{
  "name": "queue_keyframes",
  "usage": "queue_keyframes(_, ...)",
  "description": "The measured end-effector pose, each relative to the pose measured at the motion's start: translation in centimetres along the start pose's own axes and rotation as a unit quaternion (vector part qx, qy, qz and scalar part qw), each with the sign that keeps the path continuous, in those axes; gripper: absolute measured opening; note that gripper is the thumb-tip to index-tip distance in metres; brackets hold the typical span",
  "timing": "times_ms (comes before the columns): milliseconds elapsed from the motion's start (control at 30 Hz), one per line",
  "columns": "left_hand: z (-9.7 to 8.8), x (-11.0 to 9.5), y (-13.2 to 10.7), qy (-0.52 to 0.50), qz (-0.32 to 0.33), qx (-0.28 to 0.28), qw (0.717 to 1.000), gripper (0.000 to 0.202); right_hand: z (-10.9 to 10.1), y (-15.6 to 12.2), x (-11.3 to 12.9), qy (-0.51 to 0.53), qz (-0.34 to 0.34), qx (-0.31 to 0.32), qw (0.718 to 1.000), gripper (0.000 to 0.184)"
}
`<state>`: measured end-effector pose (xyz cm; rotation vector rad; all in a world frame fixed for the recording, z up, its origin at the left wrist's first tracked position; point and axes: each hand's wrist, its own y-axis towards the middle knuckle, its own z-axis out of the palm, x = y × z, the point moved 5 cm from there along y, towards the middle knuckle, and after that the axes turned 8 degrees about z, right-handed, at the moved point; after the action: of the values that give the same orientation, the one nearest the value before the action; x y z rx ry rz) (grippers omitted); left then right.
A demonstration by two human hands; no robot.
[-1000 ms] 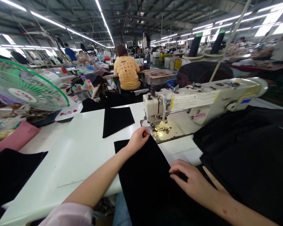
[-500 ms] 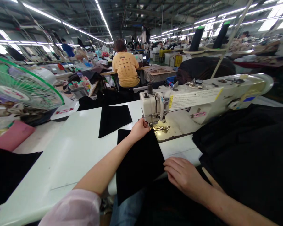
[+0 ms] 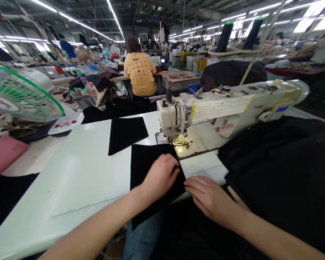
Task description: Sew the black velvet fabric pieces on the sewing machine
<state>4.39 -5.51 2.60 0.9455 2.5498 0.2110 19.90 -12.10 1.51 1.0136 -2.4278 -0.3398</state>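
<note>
A black fabric piece [image 3: 143, 162] lies on the white table [image 3: 83, 173], its far corner close to the presser foot of a cream sewing machine [image 3: 222, 108]. My left hand [image 3: 161, 177] rests flat on the near part of this piece, fingers together. My right hand [image 3: 208, 198] lies palm down at the fabric's right edge, by the table's front edge, fingers spread. Neither hand grips anything. A second black fabric piece [image 3: 126, 133] lies further back on the table.
A heap of black cloth [image 3: 281, 173] fills the right side. A green-rimmed fan [image 3: 21, 97] and a pink pad [image 3: 2, 153] stand at left, more black fabric [image 3: 5, 195] at the left edge. A person in a yellow shirt [image 3: 139, 74] sits ahead, back turned.
My left hand drew back from the needle area and now lies flat on the fabric. The black piece slid further onto the table toward the machine. My right hand shifted slightly left.
</note>
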Motion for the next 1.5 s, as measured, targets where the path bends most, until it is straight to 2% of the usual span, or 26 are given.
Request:
queue_keyframes(33, 0.7, -1.7, -1.5, -0.013, 0.069, 0.047, 0.996, 0.009, 0.0, 0.1, -0.1, 0.004, 0.003, 0.008, 1.0, 0.031)
queue_keyframes(100, 1.4, -3.6, -3.8, 0.006, 0.149, 0.068, 0.986, 0.021, 0.1, 0.6, -0.3, 0.008, 0.008, 0.017, 1.0, 0.032)
queue_keyframes(167, 1.6, -3.6, -4.8, 0.048, 0.183, 0.049, 0.981, 0.033, 0.3, 1.3, -0.8, 0.005, 0.009, 0.016, 1.0, 0.033)
queue_keyframes(267, 1.5, -1.9, -4.2, 0.068, 0.206, 0.044, 0.975, 0.038, 0.8, 2.9, -1.8, -0.005, 0.007, 0.019, 1.0, 0.033)
queue_keyframes(400, 0.6, 0.5, -2.3, 0.066, 0.205, 0.046, 0.975, 0.035, 1.4, 5.3, -3.3, -0.025, 0.008, 0.032, 0.999, 0.029)
queue_keyframes(733, -0.6, 5.9, 1.3, 0.006, 0.154, 0.014, 0.988, 0.035, 2.7, 10.3, -6.4, -0.093, 0.074, 0.029, 0.992, 0.025)
queue_keyframes(900, -0.8, 8.0, 3.0, 0.006, 0.128, 0.007, 0.992, 0.033, 2.8, 10.9, -6.6, -0.089, 0.102, 0.012, 0.991, 0.024)
queue_keyframes(1033, -0.6, 8.7, 3.3, 0.011, 0.099, -0.006, 0.995, 0.035, 1.1, 8.5, -5.1, -0.055, 0.113, -0.007, 0.992, 0.028)
queue_keyframes(1133, -0.2, 9.6, 2.9, 0.041, 0.02, -0.013, 0.999, 0.042, -1.9, 5.2, -4.6, -0.017, 0.136, -0.04, 0.99, 0.028)
queue_keyframes(1233, -0.3, 11.6, 2.2, 0.077, -0.089, -0.011, 0.993, 0.05, -6.1, 0.6, -6.3, -0.064, 0.22, -0.08, 0.97, 0.025)
queue_keyframes(1333, -1.6, 14.2, 1.0, 0.088, -0.122, -0.008, 0.989, 0.053, -10.5, -5.0, -9.6, -0.164, 0.343, -0.112, 0.918, 0.021)
queue_keyframes(1400, -3.1, 16.2, -0.1, 0.092, -0.123, -0.004, 0.988, 0.053, -11.7, -8.3, -11.6, -0.146, 0.378, -0.062, 0.912, 0.011)
queue_keyframes(1500, -5.3, 18.5, -2.0, 0.095, -0.111, 0.007, 0.989, 0.055, -11.0, -11.2, -12.9, -0.076, 0.376, 0.022, 0.923, 0.007)
